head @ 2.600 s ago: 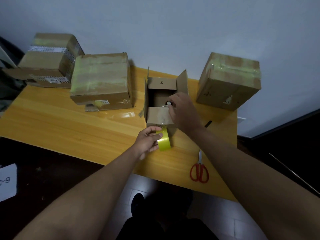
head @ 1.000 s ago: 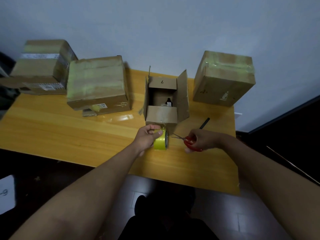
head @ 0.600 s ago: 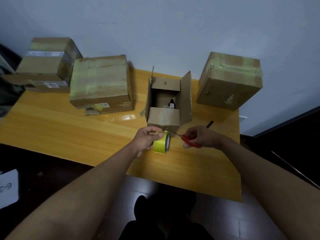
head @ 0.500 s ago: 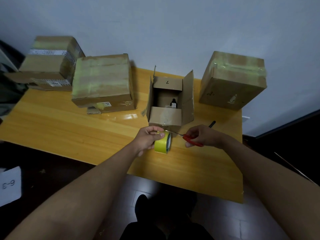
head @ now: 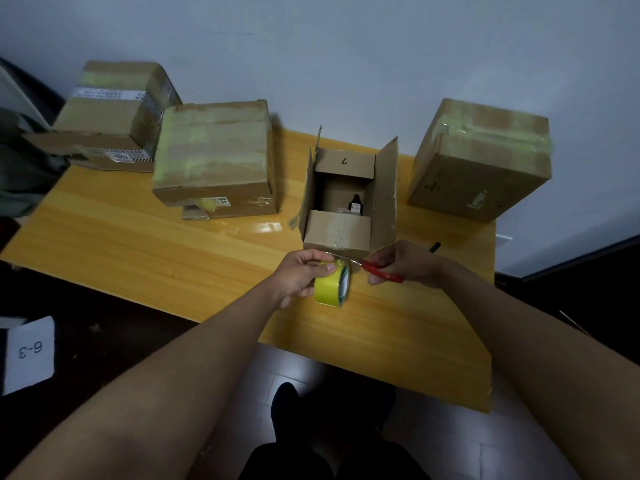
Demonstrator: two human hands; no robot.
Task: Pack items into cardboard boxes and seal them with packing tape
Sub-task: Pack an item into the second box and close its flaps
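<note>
An open cardboard box (head: 337, 233) stands mid-table with its side flaps up and a small dark bottle (head: 355, 204) inside. Clear tape runs from its near flap down to a yellow tape roll (head: 331, 285), which my left hand (head: 299, 277) grips just in front of the box. My right hand (head: 405, 263) holds red-handled scissors (head: 379, 269), their blades pointing left at the tape strip above the roll.
Three sealed cardboard boxes stand on the yellow wooden table (head: 138, 244): one far right (head: 479, 161), one left of centre (head: 214, 157), one far left (head: 110, 112). A black pen (head: 434, 247) lies behind my right wrist. A paper marked 6-3 (head: 31, 353) lies on the dark floor.
My right hand left the box, picked up the scissors from the table and brought their blades to the tape strip. My left hand has kept hold of the roll.
</note>
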